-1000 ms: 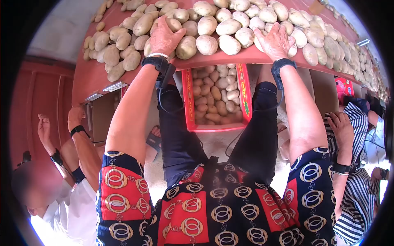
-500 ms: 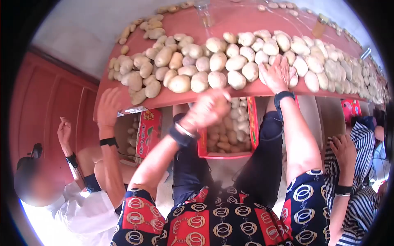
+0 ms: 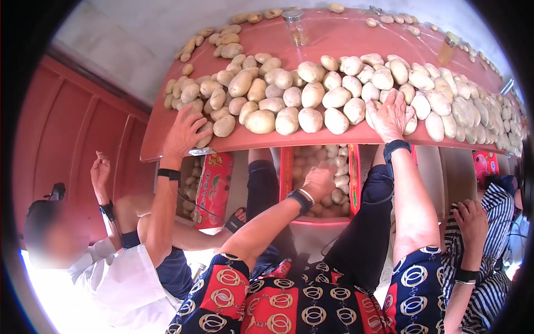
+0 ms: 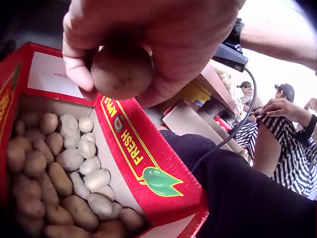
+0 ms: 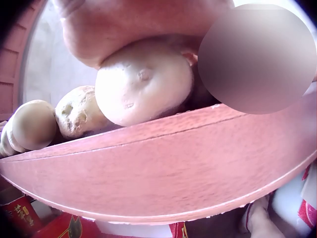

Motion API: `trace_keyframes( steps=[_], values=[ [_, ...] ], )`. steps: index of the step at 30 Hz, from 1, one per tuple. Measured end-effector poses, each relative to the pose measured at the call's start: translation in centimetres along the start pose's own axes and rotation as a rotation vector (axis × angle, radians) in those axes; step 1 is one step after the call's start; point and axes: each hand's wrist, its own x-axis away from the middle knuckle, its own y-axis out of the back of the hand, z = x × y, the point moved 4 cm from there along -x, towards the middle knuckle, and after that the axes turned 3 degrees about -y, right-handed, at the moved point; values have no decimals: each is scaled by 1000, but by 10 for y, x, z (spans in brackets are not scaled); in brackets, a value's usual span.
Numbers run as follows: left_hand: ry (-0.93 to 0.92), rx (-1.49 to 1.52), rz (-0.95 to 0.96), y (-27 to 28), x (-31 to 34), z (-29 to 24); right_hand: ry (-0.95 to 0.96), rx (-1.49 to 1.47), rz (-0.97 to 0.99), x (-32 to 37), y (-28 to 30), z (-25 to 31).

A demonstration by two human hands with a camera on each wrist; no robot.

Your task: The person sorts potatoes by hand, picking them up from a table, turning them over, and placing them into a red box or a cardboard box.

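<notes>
In the left wrist view my left hand (image 4: 163, 39) grips a brown potato (image 4: 123, 72), fingers on one side and thumb on the other, above a red cardboard box (image 4: 141, 148) full of potatoes. The head view has the same left hand (image 3: 320, 181) over that box (image 3: 285, 172), below the table's edge. My right hand (image 3: 390, 117) rests with spread fingers on potatoes at the front of the red table (image 3: 267, 140). Close up, its palm lies over a pale potato (image 5: 143, 82); its fingertips are hidden there.
Potatoes (image 3: 336, 97) cover the table's front in a wide band, with glass jars (image 3: 296, 28) behind. On the left, another person's hand (image 3: 183, 133) touches potatoes at the table's corner, above a second red box (image 3: 214, 189). Someone in stripes (image 3: 489, 222) is on the right.
My left hand has come off the tabletop potatoes and down over the box. My right hand has stayed on its potatoes. The neighbour's hand has risen to the table corner; the head view has shifted.
</notes>
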Motion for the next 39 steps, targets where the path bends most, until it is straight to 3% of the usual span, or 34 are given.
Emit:
trace_keyframes(
  steps=[6, 8, 9, 11, 12, 13, 15, 17, 19, 21, 22, 23, 25, 26, 29, 30, 34, 39],
  values=[
    [38, 25, -95, 0, -7, -3, 13, -35, -41, 0, 1, -1],
    [38, -54, -314, 2, -10, 0, 9, -18, -28, 0, 5, -1],
    [35, -56, -321, 1, -11, 5, 3, -8, -9, 1, 7, 2],
    [-79, 32, -378, 8, -13, 6, -3, 6, 14, 0, 7, 4],
    [-221, 192, -326, 9, -14, 6, 21, -8, -67, 1, 0, 1],
    [-401, 298, -346, 22, -11, -4, 46, -23, -148, 1, -1, -2],
    [-513, 284, -370, 58, 0, -30, 34, -22, -118, 4, 5, 1],
    [-491, 244, -355, 90, 3, -41, 66, -12, -79, 8, 15, 3],
    [-529, 110, -543, 120, 0, -42, 9, -109, 99, 11, 27, 4],
    [-481, 55, -650, 151, -10, -32, -15, -336, 42, 20, 43, 3],
    [-316, 433, -652, 164, -21, -22, 22, -199, 125, 14, 39, 6],
    [-432, 1142, -722, 166, -47, 18, 37, -236, 6, 11, 12, 2],
    [-402, -11, -786, 222, -68, 53, 26, -242, -65, 4, 1, 4],
    [-440, 14, -780, 227, -81, 66, -18, -302, -49, 5, 9, 2],
    [-237, -348, -732, 234, -113, 118, -27, -275, -39, 5, 10, 3],
    [-227, -437, -572, 231, -124, 147, -36, -268, -46, 7, 11, 2],
    [-225, -104, -503, 205, -116, 115, -20, -301, -101, 9, 10, 2],
    [-146, -112, -484, 204, -122, 118, 0, -285, -113, 9, 11, 2]
  ],
)
